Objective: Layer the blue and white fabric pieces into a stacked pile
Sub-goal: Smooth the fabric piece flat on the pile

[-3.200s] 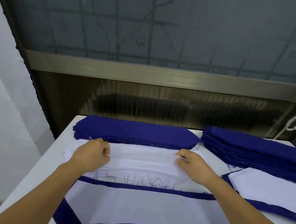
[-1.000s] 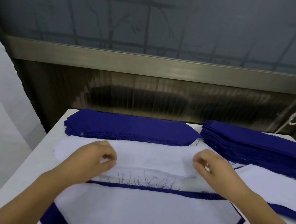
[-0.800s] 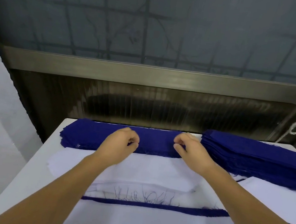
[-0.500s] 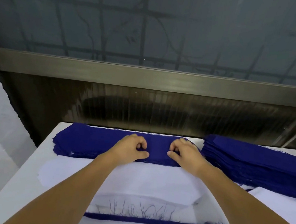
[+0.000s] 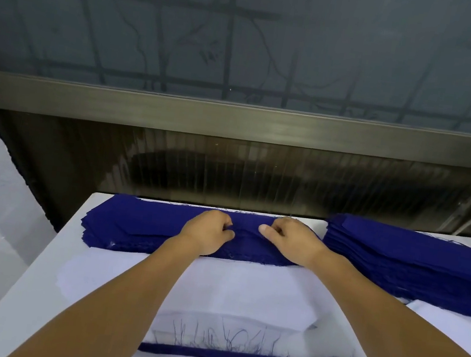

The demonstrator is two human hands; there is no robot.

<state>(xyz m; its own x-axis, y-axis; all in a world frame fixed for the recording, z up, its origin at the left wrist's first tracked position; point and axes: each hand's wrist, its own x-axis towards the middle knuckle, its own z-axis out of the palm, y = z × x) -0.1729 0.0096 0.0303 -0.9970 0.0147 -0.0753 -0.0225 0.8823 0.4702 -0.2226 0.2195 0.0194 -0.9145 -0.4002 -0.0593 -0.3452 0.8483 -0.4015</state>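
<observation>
Blue fabric stack (image 5: 144, 226) at table's (image 5: 46, 267) far edge | left hand (image 5: 209, 231) and right hand (image 5: 289, 239) pinch its top piece, fingers curled | white fabric piece (image 5: 243, 290) lies nearer, flat.

**Single head cam, forward and down**

One wide-angle view from the person's head, looking down along both forearms to the table (image 5: 49, 243). Facing the dark window wall (image 5: 236, 163) behind it. Near edge cropped, far edge in frame. No second view, so no overlap.
</observation>
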